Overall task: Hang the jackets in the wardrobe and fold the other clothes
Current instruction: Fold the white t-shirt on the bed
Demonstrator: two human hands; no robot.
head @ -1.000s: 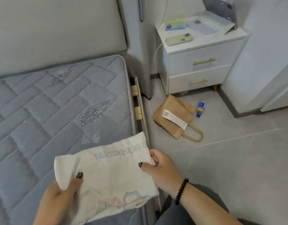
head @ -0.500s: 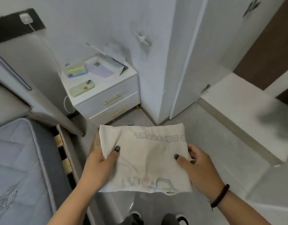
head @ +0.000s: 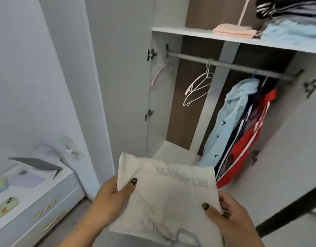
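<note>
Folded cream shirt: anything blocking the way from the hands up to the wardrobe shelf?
Nothing visible does. Left hand and right hand hold the folded cream shirt before the open wardrobe; the shelf has bare space left of the peach towel.

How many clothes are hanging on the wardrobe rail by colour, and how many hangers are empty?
Light blue jacket: 1
Dark navy garment: 1
Red jacket with white stripes: 1
Empty hangers, pink and white: 3
Total: 6
</note>
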